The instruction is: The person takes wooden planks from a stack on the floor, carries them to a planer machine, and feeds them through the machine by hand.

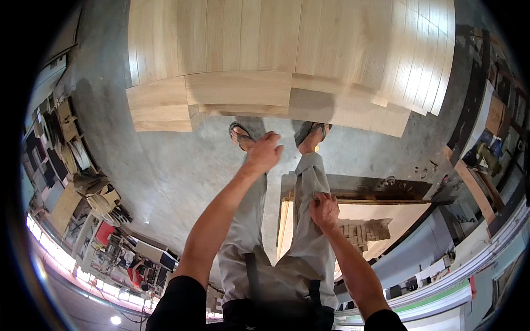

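Note:
My left hand [265, 152] hangs in the air above my left sandalled foot [242, 138], its fingers loosely bent and apart, with nothing visible in them. On my right thigh, near the knee, my right hand [324, 212] is closed, its bent fingers pressed on the grey trouser leg [309, 185]. Beyond my feet spreads a floor of light wood planks [232, 38] laid side by side. Along its near edge lie crosswise planks [237, 88], a shorter plank piece [160, 118] at the left and a beige sheet [364, 113] at the right.
Bare grey concrete [160, 171] surrounds my feet. Close by my right leg stands a wooden box or panel [381, 212] with a stack of small wood blocks [364, 234] on it. Scrap boards [72, 204] and clutter line the left side; shelving with boxes [494, 118] stands at the right.

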Motion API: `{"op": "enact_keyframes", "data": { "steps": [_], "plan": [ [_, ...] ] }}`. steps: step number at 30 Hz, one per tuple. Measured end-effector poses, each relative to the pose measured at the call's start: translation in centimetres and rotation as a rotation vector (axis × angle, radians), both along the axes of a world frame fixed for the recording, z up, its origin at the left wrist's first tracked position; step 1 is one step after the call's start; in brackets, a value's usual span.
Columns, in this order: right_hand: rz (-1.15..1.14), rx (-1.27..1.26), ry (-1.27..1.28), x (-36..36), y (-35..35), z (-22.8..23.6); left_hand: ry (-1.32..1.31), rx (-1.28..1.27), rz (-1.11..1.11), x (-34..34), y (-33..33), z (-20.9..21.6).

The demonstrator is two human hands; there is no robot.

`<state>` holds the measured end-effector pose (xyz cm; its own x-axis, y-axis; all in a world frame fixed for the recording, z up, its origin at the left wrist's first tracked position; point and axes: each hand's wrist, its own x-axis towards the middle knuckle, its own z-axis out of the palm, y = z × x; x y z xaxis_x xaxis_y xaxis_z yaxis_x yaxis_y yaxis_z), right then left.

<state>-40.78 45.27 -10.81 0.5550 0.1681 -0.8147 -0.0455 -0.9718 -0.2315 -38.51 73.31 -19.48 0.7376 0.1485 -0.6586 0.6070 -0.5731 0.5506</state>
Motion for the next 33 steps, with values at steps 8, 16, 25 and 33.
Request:
{"op": "enact_keyframes", "data": {
  "steps": [8, 16, 25, 33],
  "plan": [
    [-0.043, -0.007, 0.018, 0.9, -0.8, 0.4, -0.004, -0.129, 0.016, 2.2, -5.6, 4.9],
    [-0.029, 0.078, -0.047, 2.5, -2.7, 0.9, -0.051, -0.022, 0.001, 3.7, -7.5, 9.0],
    [0.005, 0.364, -0.135, 4.9, -6.5, 6.5, 0.109, -0.665, 0.571, -1.4, -9.9, 20.5],
    [-0.528, 0.808, 0.606, 4.6, -3.8, 21.7, 0.354, -1.205, 1.095, -7.8, -14.5, 32.0]
  ]
}}
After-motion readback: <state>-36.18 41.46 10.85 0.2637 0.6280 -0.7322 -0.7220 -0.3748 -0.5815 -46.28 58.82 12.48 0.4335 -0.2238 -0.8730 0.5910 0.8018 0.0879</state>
